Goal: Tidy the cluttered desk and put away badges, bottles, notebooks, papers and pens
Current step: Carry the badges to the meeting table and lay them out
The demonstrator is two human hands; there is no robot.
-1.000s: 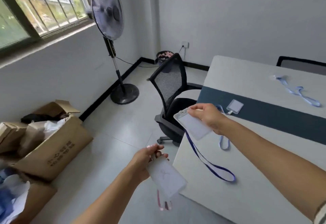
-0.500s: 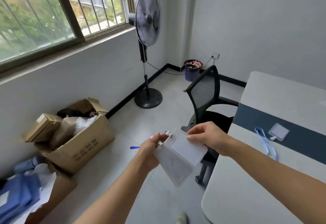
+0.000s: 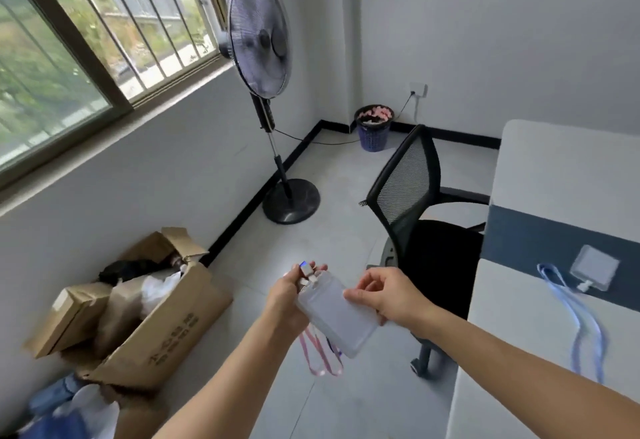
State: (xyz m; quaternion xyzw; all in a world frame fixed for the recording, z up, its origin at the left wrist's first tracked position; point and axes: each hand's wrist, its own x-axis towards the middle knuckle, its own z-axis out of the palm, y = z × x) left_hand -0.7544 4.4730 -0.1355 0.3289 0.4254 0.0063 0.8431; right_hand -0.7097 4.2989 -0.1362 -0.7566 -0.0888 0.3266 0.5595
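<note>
Two clear badge holders lie stacked together in the air left of the desk. My left hand grips their clip ends at the top. My right hand pinches the right edge of the stack. A pink lanyard hangs in a loop below the holders, with a bit of dark blue lanyard beside it. A third badge holder lies on the dark band of the desk, its light blue lanyard trailing toward me over the white top.
A black mesh office chair stands against the desk's left side. Open cardboard boxes with bags sit on the floor by the window wall. A standing fan and a blue waste basket are farther back.
My right hand carried its badge holder off the desk to the left and laid it on the one in my left hand. My view turned left toward the boxes.
</note>
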